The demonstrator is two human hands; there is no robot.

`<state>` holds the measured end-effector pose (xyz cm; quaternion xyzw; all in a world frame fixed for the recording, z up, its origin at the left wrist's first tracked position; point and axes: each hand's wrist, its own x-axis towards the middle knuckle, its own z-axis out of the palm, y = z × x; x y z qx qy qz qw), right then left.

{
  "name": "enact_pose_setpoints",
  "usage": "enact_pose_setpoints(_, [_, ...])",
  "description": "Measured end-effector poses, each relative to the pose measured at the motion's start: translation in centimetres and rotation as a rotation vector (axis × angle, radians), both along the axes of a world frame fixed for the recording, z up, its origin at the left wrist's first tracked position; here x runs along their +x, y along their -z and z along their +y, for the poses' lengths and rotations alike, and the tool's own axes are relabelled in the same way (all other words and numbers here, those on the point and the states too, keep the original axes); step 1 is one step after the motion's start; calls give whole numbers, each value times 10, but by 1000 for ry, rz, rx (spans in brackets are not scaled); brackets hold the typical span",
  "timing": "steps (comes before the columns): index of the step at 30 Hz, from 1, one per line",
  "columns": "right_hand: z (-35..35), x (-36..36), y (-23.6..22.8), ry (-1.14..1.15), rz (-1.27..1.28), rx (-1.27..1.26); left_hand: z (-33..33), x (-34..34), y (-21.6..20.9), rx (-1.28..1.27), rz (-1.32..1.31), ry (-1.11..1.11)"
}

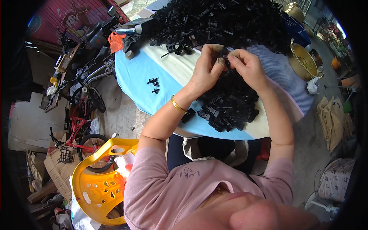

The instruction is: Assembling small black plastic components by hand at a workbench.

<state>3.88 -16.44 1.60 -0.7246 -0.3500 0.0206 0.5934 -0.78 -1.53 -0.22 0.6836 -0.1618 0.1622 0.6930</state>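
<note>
Above the table, my left hand (207, 71) and my right hand (248, 68) meet, fingertips pinched on a small black plastic piece (225, 53). Most of it is hidden behind the fingers, so its exact kind does not show. Tan coverings wrap some fingertips of my left hand. Just below my hands lies a pile of black plastic clip-like parts (226, 111), close to the near table edge. A far larger heap of black parts (218, 23) spreads across the far side. To the left, several small black pieces (153, 84) rest on the cloth.
A striped cloth covers the round table (134, 76). An orange plastic bag (116, 41) and a small round container (129, 55) sit at its left edge. Right of it stands a brass-coloured pot (303, 61). A yellow chair (96, 188) and red bicycle (82, 134) stand left.
</note>
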Motion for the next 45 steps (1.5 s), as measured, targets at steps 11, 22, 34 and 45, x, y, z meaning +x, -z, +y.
enact_pose_setpoints(11, [0,-8,-6,18,50,-22,2,-3,2,72,-62,-70])
enact_pose_setpoints(22, [0,-9,-8,-28,112,-17,2,1,4,358,-386,-247])
enact_pose_setpoints(34, [-8,-5,-12,36,-374,98,15,7,-6,-595,289,379])
enact_pose_setpoints(45, [-7,1,-8,36,-93,-45,0,-4,-4,-58,-16,240])
